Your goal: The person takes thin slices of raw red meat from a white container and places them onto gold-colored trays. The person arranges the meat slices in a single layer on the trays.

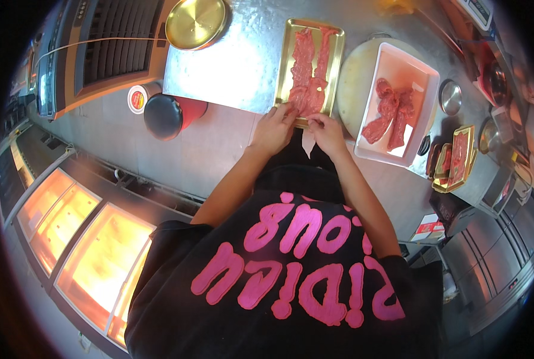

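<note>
A rectangular gold-coloured metal tray [281,67] lies on the steel worktop before me, its near end at the edge. Thin raw meat slices [304,58] are laid lengthwise in it, overlapping near me. My left hand [273,129] is at the tray's near left corner, fingertips pinched at the meat's near end. On the other side, my right hand [327,134] has thumb and forefinger closed at the top of a pale thin strip [308,144]. The strip hangs below the tray's near rim; its material is unclear.
On the right, a white plastic tub [369,112] with more raw meat [390,110] overlaps a round board [352,85]. Smaller gold trays of meat [458,159] stand farther right. A round gold pan [195,22] sits at back left. A black-topped stool [163,117] stands on the floor.
</note>
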Available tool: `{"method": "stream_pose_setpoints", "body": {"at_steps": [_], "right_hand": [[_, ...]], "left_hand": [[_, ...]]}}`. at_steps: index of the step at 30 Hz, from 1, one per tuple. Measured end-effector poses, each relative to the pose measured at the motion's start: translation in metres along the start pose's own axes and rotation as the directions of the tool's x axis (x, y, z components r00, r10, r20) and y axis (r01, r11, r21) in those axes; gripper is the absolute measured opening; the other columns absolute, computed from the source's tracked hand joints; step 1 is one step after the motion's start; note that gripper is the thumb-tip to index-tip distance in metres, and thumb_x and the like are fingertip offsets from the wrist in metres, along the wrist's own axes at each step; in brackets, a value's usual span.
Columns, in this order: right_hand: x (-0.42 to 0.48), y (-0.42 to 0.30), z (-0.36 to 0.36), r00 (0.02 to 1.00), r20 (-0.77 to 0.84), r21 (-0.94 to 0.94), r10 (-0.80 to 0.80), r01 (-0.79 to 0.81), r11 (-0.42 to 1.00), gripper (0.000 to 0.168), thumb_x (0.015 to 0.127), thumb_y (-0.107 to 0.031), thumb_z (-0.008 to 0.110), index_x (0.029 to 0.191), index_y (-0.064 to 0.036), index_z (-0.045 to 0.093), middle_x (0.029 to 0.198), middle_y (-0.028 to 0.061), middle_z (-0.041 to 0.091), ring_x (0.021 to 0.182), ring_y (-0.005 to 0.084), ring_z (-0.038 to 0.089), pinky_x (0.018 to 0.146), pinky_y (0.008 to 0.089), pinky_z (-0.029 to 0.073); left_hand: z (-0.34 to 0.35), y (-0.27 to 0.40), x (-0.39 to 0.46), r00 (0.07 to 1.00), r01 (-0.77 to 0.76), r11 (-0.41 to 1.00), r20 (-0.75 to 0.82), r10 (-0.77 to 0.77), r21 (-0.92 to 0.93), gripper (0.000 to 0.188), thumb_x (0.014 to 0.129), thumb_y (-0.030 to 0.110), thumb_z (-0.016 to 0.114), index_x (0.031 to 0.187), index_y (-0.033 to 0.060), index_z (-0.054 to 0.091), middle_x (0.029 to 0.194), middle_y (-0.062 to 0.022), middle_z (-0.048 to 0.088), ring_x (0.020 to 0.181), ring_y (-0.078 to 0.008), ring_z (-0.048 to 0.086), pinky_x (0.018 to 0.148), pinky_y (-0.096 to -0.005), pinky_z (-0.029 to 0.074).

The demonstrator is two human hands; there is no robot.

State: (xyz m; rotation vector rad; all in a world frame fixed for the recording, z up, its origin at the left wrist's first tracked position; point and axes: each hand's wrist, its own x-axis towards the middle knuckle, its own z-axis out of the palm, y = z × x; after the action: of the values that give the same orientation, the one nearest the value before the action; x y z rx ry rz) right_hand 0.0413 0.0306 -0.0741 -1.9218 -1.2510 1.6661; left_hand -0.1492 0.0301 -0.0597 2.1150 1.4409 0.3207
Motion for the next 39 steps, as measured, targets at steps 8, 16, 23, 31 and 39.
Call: {"method": "stream_pose_setpoints", "body": {"at_steps": [8,16,23,31,39], "right_hand": [[0.021,-0.026,-0.037,0.973,-0.076,-0.314,-0.217,0.184,0.932,0.022,0.089,-0.017,0.064,0.104,-0.001,0.068,0.085,0.0134,0.069,0.076,0.0252,0.067,0.072,0.0371,0.053],[0.126,-0.108,-0.074,0.737,-0.130,-0.765,-0.663,0.350,0.540,0.027,0.087,-0.030,0.066,0.101,-0.007,0.068,0.090,0.0144,0.069,0.082,0.0380,0.066,0.073,0.0488,0.052],[0.161,-0.136,-0.064,0.946,-0.275,-0.690,-0.171,-0.071,0.720,0.028,0.087,-0.033,0.060,0.099,-0.009,0.070,0.096,0.0178,0.071,0.091,0.0378,0.068,0.080,0.0462,0.054],[0.173,-0.111,-0.078,0.974,0.016,-0.329,-0.226,0.218,0.919,0.027,0.087,-0.026,0.060,0.105,-0.008,0.069,0.095,0.0163,0.071,0.087,0.0354,0.068,0.078,0.0432,0.053],[0.156,-0.125,-0.094,0.877,-0.084,-0.814,-0.473,0.213,0.540,0.021,0.090,-0.020,0.063,0.108,-0.009,0.065,0.100,0.0131,0.069,0.087,0.0342,0.066,0.075,0.0434,0.053]], "left_hand": [[-0.020,-0.009,-0.008,1.000,0.004,1.000,-0.020,-0.004,-0.004,0.040,0.081,0.006,0.064,0.121,0.0081,0.062,0.115,-0.0081,0.057,0.100,-0.0291,0.058,0.087,-0.0395,0.050],[-0.042,-0.014,0.119,0.990,-0.040,0.982,-0.126,0.064,0.186,0.035,0.077,0.009,0.067,0.111,0.0086,0.066,0.119,-0.0062,0.058,0.117,-0.0308,0.050,0.096,-0.0445,0.042],[-0.032,-0.024,0.148,0.990,-0.136,0.953,0.072,0.121,0.271,0.045,0.080,0.020,0.068,0.125,0.0175,0.063,0.131,-0.0069,0.049,0.130,-0.0316,0.039,0.106,-0.0484,0.031],[-0.032,-0.030,0.137,0.974,-0.221,0.941,0.115,0.197,0.258,0.048,0.086,0.029,0.065,0.133,0.0234,0.056,0.143,0.0008,0.043,0.133,-0.0280,0.036,0.109,-0.0494,0.029],[-0.040,-0.032,0.129,0.942,-0.320,0.913,0.193,0.276,0.255,0.040,0.087,0.029,0.063,0.125,0.0183,0.063,0.143,0.0018,0.044,0.135,-0.0234,0.034,0.110,-0.0451,0.028]]}}
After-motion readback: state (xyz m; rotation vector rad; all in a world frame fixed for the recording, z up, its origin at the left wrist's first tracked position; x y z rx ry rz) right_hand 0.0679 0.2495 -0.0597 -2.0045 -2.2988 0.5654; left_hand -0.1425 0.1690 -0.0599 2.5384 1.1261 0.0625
